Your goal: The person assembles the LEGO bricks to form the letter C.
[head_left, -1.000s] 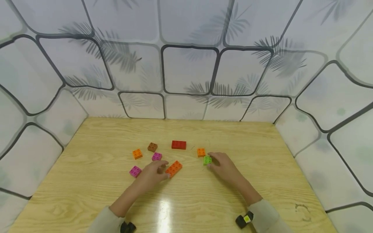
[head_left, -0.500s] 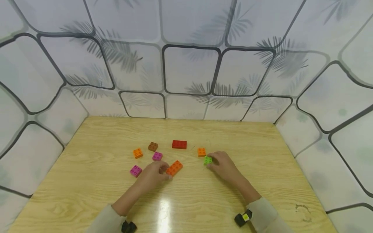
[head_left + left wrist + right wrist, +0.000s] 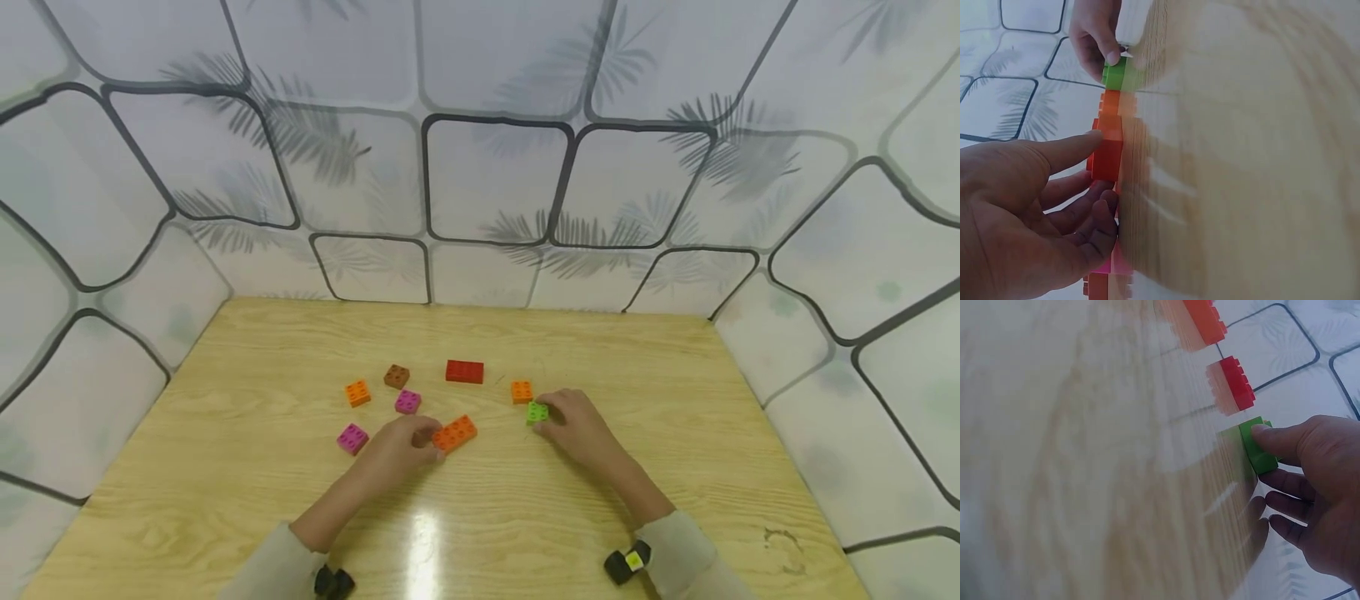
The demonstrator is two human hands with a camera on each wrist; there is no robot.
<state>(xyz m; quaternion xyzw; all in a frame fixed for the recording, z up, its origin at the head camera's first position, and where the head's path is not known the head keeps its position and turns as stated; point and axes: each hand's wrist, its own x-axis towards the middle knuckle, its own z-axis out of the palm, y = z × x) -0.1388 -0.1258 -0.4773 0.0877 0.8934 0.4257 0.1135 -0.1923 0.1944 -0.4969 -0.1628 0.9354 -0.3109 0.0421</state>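
Note:
Near the middle of the table, my left hand pinches one end of a long orange toy building brick between thumb and fingers. The left wrist view shows the thumb against the side of that brick, low at the tabletop. To the right, my right hand holds a small lime-green brick by its right side. In the right wrist view, the thumb lies on the green brick and the other fingers curve beneath it. A small orange brick sits just behind the green one.
A red brick lies at the back centre. On the left are a brown brick, a small orange brick and two magenta bricks, one nearer and one farther. Patterned fabric walls border the wooden table.
The long orange brick has turned clockwise in my left hand and shifted slightly right. My right hand stays on the green brick, nearly still.

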